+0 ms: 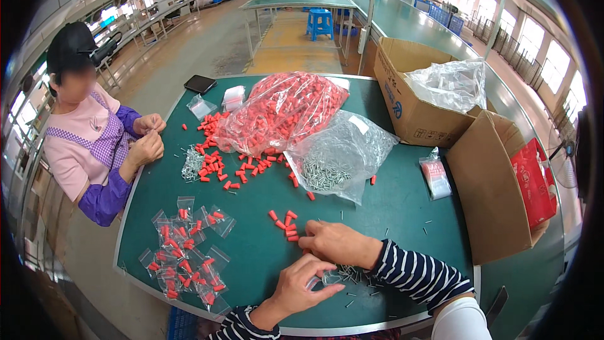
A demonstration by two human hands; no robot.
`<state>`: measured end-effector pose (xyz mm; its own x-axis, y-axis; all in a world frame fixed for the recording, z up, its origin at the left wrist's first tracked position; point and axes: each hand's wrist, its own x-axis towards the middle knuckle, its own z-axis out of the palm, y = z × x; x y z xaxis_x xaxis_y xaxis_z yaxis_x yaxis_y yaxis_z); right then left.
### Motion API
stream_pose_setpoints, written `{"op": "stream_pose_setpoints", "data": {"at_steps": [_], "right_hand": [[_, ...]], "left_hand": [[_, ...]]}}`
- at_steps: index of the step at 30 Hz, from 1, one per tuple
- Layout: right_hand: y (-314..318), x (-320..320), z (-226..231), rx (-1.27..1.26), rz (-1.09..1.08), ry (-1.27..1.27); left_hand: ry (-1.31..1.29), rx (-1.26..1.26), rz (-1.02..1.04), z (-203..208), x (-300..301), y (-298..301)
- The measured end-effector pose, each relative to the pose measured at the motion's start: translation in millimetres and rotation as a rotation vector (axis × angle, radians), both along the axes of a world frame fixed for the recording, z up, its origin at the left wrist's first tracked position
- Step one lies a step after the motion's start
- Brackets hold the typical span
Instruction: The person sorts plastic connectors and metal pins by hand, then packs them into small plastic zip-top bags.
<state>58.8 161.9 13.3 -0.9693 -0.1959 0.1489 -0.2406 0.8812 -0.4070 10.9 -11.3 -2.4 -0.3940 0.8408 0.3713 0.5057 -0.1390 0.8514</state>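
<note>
Near the table's front edge, my left hand pinches a small clear zip bag between thumb and fingers. Just above it is my right hand, palm down with fingers curled together; its fingertips are partly hidden, so what they hold cannot be made out. A little cluster of red plastic plugs lies left of the right hand's fingers. Loose small screws are scattered under and beside my right wrist. Left of my hands is a pile of filled zip bags with red plugs inside.
A big clear bag of red plugs and a clear bag of screws lie across the table's middle. Cardboard boxes and a pack of small bags stand right. A co-worker handles something small at the left edge.
</note>
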Motion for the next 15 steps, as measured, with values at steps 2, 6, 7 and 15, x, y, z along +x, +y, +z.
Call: {"op": "stream_pose_setpoints", "data": {"at_steps": [2, 6, 7, 15], "right_hand": [[10.6, 5.1, 3.1, -0.158, -0.043, -0.023], [15.8, 13.9, 15.0, -0.493, -0.117, 0.152], [12.1, 21.0, 25.6, -0.506, -0.113, 0.125], [-5.2, 46.3, 52.5, -0.548, -0.137, 0.079]], "left_hand": [[-0.014, -0.010, 0.017, -0.1, -2.1, 1.8], [-0.029, -0.029, 0.131, -1.6, -11.1, -0.4], [-0.003, -0.009, 0.173, -1.2, -10.8, -0.5], [-0.038, -0.010, 0.203, -12.9, -7.9, 5.3]]}}
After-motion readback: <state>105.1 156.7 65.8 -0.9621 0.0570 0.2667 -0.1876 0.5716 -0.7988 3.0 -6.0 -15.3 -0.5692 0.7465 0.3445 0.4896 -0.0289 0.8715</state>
